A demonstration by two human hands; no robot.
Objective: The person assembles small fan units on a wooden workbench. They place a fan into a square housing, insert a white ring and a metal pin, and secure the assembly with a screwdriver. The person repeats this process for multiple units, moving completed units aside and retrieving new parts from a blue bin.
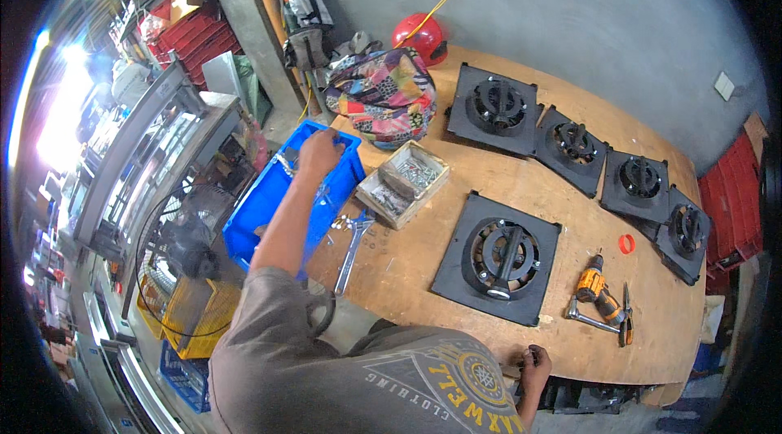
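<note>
My left hand (320, 152) reaches over the far end of a blue plastic crate (244, 230), where shiny metal pieces show beside it. Its fingers point down and are mostly hidden. At the table's near edge, my right hand (535, 369) is closed around a small dark piece I cannot make out. A square black plate with a round vented centre and a crossbar (497, 259) lies flat on the wooden table (407, 287). Right of the crate stands a divided wooden box of screws (405, 183). An adjustable wrench (353, 255) lies below the box among loose hardware.
Several similar black plates (498, 108) line the table's far right side. An orange-and-black cordless drill (599, 291), a socket wrench (595, 320), pliers (626, 316) and a red ring (626, 243) lie at right. A patchwork bag (387, 96) and red helmet (421, 39) sit behind. A fan (187, 251) stands left.
</note>
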